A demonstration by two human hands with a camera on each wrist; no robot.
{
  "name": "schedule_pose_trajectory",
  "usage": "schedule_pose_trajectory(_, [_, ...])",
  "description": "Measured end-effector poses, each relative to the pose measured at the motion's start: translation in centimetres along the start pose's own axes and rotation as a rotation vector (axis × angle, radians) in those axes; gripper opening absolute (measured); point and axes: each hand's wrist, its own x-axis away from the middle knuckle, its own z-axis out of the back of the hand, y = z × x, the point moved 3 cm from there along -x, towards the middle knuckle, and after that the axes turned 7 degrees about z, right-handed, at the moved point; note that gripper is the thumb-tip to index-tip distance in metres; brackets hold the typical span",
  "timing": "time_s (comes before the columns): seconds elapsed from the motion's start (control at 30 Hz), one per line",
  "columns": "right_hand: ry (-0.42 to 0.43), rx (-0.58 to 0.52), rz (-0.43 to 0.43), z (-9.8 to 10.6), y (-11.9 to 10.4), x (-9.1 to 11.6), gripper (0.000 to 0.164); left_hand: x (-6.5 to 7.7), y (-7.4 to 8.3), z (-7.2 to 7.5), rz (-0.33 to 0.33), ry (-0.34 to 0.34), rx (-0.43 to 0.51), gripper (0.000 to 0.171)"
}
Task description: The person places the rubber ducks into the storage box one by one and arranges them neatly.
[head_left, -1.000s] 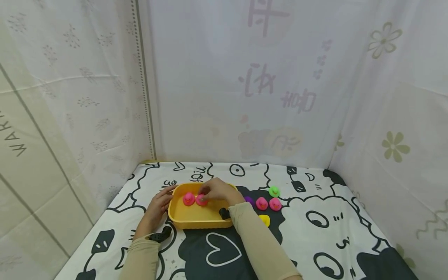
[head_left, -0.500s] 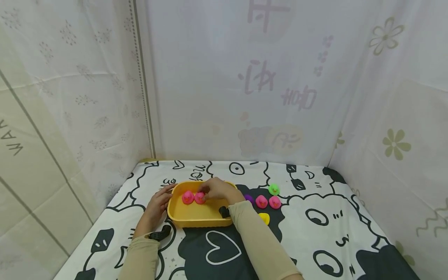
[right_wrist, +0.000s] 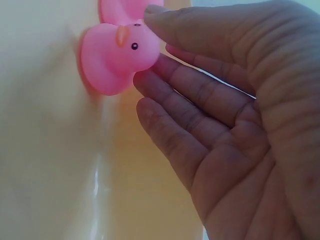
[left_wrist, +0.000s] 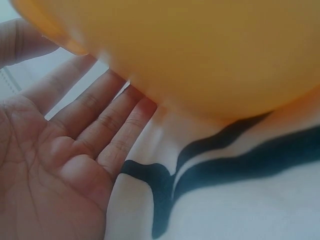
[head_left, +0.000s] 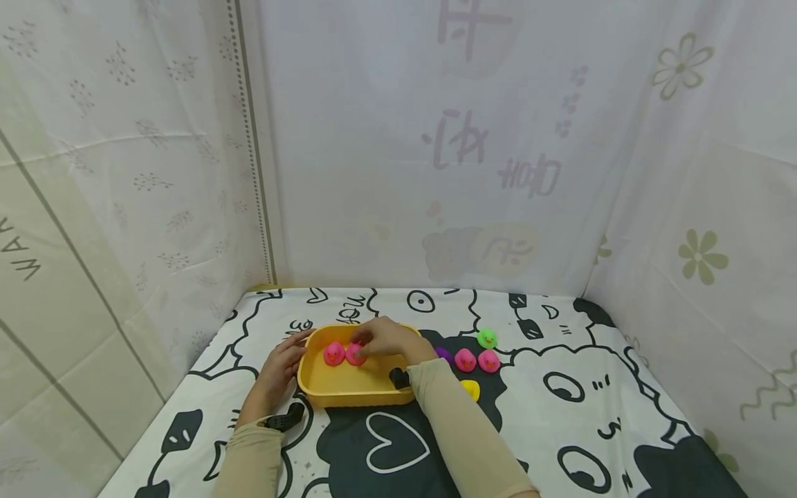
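Left hand (head_left: 277, 371), straight-fingered, rested against the yellow tray (head_left: 349, 399) — presumably to steady it; right hand (head_left: 392, 339) pinched a pink duck (head_left: 353, 355) inside — contact partly hidden.

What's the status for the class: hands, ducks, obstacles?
Right hand pinching pink duck inside yellow tray. Left hand touching tray's side. Second pink duck alongside. No obstruction seen.

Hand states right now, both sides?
Left hand: open, touching the yellow tray.
Right hand: closed, pinching a pink duck inside the tray.
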Motion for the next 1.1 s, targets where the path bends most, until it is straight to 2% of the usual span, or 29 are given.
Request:
schedule_pose_trajectory(0.43, [0.085,-0.092,0.036,1.6,0.5,2.3,0.04,0.0,0.1,-0.2,0.0,-0.005,0.01,0.054])
schedule_pose_trajectory(0.93, [0.184,-0.101,0.022,2.8,1.9,5.6,0.043,0.5,0.2,-0.1,-0.012,0.011,-0.008,0.054])
schedule_pose_trajectory(1.1, [0.217,-0.108,0.03,3.4,2.6,6.7,0.037,0.2,0.1,-0.1,-0.02,0.014,-0.006,0.054])
